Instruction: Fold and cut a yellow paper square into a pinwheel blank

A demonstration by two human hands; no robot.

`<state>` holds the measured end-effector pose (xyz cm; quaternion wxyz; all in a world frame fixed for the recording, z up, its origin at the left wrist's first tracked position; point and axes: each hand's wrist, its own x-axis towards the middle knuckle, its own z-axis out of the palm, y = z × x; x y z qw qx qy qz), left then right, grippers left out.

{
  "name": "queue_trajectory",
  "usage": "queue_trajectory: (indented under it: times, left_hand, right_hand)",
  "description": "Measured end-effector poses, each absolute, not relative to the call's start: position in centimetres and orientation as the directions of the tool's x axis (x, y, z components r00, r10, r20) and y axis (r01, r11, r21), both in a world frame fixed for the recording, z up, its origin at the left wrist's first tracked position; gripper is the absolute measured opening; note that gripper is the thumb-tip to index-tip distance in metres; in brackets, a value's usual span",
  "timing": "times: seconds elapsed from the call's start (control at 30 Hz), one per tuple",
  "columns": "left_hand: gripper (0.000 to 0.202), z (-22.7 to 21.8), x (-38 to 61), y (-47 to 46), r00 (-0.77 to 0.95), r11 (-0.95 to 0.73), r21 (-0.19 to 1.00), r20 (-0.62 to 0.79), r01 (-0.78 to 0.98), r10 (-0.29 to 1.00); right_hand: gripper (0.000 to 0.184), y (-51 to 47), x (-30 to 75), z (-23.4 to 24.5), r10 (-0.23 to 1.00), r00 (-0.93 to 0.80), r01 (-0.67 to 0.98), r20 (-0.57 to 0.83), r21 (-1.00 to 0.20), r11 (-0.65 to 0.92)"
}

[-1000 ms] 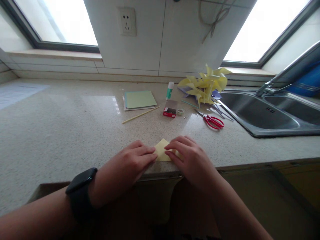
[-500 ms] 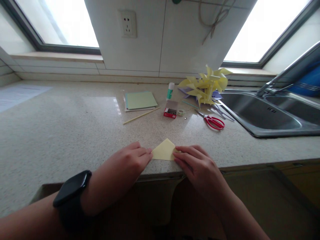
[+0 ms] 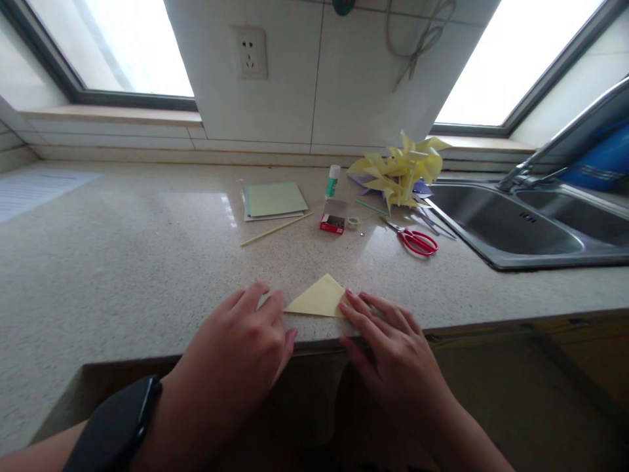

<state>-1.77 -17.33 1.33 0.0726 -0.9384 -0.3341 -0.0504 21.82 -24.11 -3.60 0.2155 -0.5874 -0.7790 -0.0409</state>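
Observation:
A pale yellow sheet of paper (image 3: 318,298), folded into a triangle, lies flat near the counter's front edge, its peak pointing away from me. My left hand (image 3: 246,334) is at the paper's left corner with its fingers loosely bent and apart. Whether its fingertips touch that corner I cannot tell. On the other side, my right hand (image 3: 388,334) rests its outstretched fingertips on the paper, covering the right corner. The right thumb hangs at the counter's edge, apart from the fingers.
Farther back are a stack of coloured paper (image 3: 276,200), a thin stick (image 3: 276,229), a glue stick (image 3: 333,181), a small red box (image 3: 333,219), a tape roll (image 3: 352,223) and red-handled scissors (image 3: 417,240). Yellow paper pinwheels (image 3: 405,170) lie beside the sink (image 3: 506,226).
My left hand has let go of the paper's left corner and shifted left, its fingers spreading. My right fingers have flattened and spread on the paper's right side.

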Motion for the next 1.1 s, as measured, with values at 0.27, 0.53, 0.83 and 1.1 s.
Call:
queue_trajectory:
  times: [0.27,0.53,0.83,1.1]
  left_hand:
    - [0.072,-1.6,-1.0,-17.9,0.846,-0.860,-0.054,0.219,0.507,0.485]
    - [0.074,-3.1,-0.6,-18.9,0.808,-0.816,-0.056,0.190,0.576,0.557]
    - [0.059,-3.7,0.4,-19.4,0.795,-0.794,-0.127,0.242,0.595,0.557]
    - [0.061,-4.2,0.5,-19.5,0.796,-0.785,-0.171,0.256,0.596,0.549]
  right_hand:
    - [0.050,-24.4,21.6,-3.6,0.912,-0.207,0.947,0.355,-0.162,0.278]
    - [0.047,-24.4,21.9,-3.5,0.927,-0.166,0.968,0.336,-0.121,0.218]
    - [0.077,-23.5,17.1,-3.1,0.930,-0.177,0.950,0.323,-0.189,0.247]
    - [0.082,-22.7,16.6,-3.2,0.940,-0.211,0.948,0.267,-0.181,0.263]
